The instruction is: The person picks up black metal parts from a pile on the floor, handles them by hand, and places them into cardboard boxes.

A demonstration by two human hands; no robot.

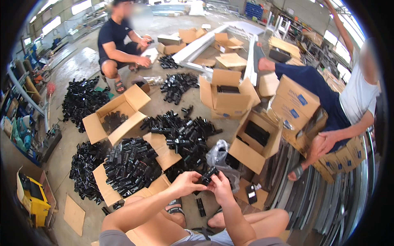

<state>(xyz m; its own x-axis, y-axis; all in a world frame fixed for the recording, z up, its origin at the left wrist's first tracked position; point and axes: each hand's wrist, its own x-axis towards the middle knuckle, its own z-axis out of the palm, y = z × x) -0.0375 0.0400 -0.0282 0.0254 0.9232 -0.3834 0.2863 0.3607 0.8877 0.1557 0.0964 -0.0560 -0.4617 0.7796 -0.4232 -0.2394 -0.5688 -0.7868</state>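
One short, glossy black part (209, 175), material not certain, held above the floor between both hands. Left hand (188, 183): fingertips pinching its left side. Right hand (221, 188): thumb and fingers closed on its right end.

One similar black piece (200, 207), loose on the floor between the feet.

One open brown cardboard carton (101, 180), heaped with small black parts (133, 166); a second open brown carton (137, 96) beyond it, black parts low inside.

Several loose heaps of black parts on the concrete floor, including one large central heap (193, 133).

One crumpled clear plastic bag (218, 153), right of that heap.

Progress, as judged: the held part is mid-handling; many pieces lie outside cartons; which heaps are finished cannot be told.
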